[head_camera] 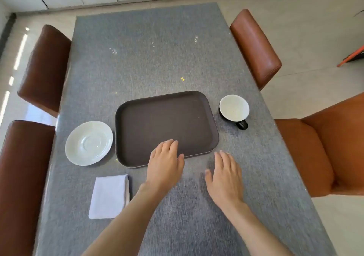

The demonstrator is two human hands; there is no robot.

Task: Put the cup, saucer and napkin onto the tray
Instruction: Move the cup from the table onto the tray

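Observation:
A dark brown rectangular tray (165, 122) lies in the middle of the table with nothing on it. To its left sits a pale round saucer (89, 143). A cup (234, 107), white inside with a black outside and handle, stands upright to the tray's right. A folded white napkin (110, 196) lies near the front, left of my arms. My left hand (166, 164) hovers palm down over the tray's near edge, holding nothing. Just right of it, my right hand (225, 176) is spread flat above the tablecloth in front of the tray, also holding nothing.
The table (149, 59) wears a grey cloth under a clear cover. Brown chairs stand at the left (45, 68), lower left (21, 177), far right (256, 47) and near right (323, 149). Pale floor and white cabinets lie beyond.

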